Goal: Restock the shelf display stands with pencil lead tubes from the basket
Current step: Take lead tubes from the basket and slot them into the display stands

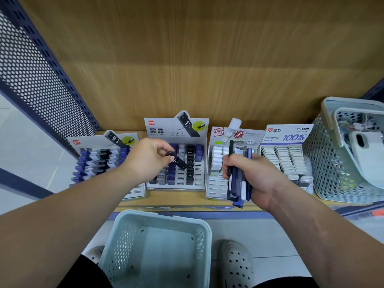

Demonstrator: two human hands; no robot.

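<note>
Head-worn view, forward-down (near shelf point(178, 199))

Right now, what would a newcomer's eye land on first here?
The left hand pinches a black tube marked 0.7 over the second display stand from the left on the shelf. The right hand grips a bundle of lead tubes upright in front of the white-tube stand. Below, a pale green basket sits on the floor.

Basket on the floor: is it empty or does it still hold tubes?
Empty. The basket shows only its bare bottom; the right hand grips a bundle of tubes.
</note>
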